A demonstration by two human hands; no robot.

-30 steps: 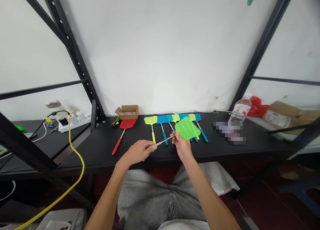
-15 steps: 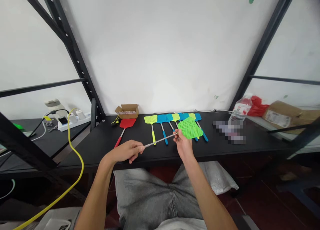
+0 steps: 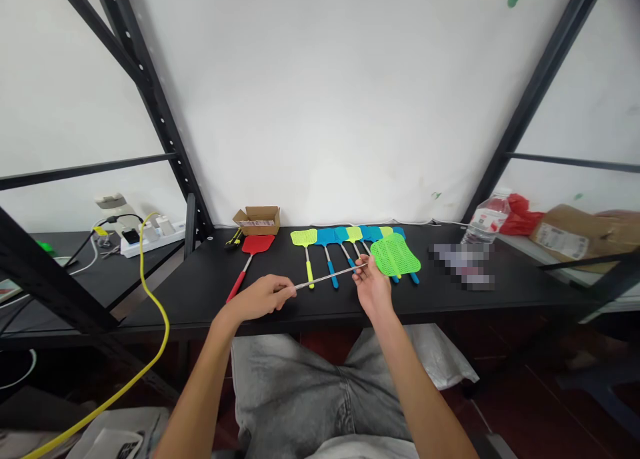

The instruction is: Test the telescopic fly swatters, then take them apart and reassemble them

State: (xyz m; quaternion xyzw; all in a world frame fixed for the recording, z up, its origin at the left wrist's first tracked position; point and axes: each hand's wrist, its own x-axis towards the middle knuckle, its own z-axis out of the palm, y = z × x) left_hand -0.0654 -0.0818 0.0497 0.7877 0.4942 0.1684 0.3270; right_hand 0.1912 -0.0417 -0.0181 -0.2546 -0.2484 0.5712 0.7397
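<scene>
A green fly swatter with a perforated head and a thin metal rod is held over the front of the black table between my two hands. My left hand closes round the rod's left end and hides the grip there. The fingers of my right hand pinch the rod just below the swatter's head. Behind them several yellow and blue fly swatters lie in a row with overlapping heads, handles toward me. A red fly swatter lies apart on the left, its handle end close to my left hand.
An open cardboard box stands at the back left. A white power strip and a yellow cable are farther left. On the right are a plastic bottle, a red bag and a cardboard parcel. Black rack posts flank the table.
Both hands have shifted slightly to the right with the green fly swatter, still held by the rod. The whole view has moved a little as well.
</scene>
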